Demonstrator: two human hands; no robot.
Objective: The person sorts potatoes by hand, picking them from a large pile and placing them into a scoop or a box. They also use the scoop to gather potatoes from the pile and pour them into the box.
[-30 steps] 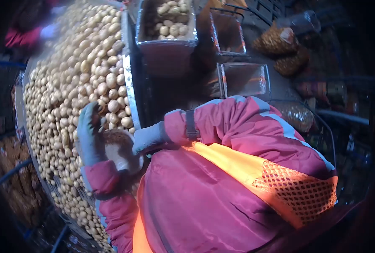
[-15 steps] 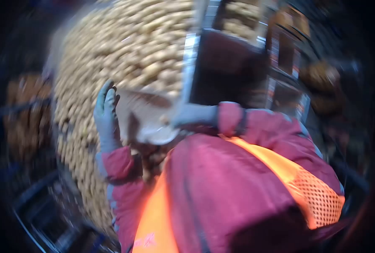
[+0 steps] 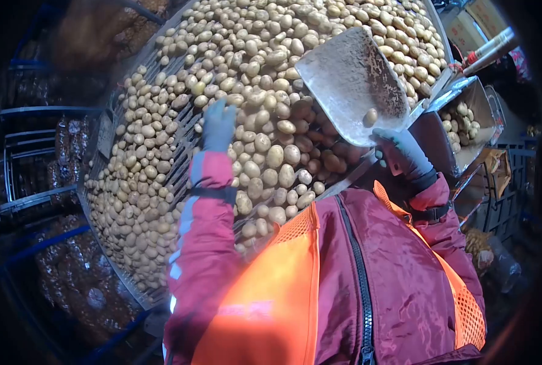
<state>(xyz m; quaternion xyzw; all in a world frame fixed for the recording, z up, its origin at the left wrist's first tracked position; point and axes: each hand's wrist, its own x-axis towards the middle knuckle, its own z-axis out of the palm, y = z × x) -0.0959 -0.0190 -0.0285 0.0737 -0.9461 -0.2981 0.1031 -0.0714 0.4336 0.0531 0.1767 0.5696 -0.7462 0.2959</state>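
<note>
My left hand (image 3: pixel 219 126), in a grey-blue glove, reaches over the potatoes (image 3: pixel 274 156) on the slatted table, fingers apart and holding nothing. My right hand (image 3: pixel 403 152), gloved too, is closed on the near end of a worn metal scoop (image 3: pixel 356 79). The scoop lies tilted above the potato heap, its inside facing up. One small potato (image 3: pixel 370 117) rests in it near my right hand. Part of the scoop's grip is hidden by my fingers.
The table's metal rim (image 3: pixel 115 267) runs along the left. At the right stands an open box (image 3: pixel 478 103) with several potatoes, beside cartons (image 3: pixel 487 18). Blue metal racks (image 3: pixel 45 109) and filled net bags (image 3: pixel 79 274) are at the left.
The view has turned. The scoop has moved away from between my hands to the upper right with my right hand. My left hand now reaches over the potatoes, apart from the scoop.
</note>
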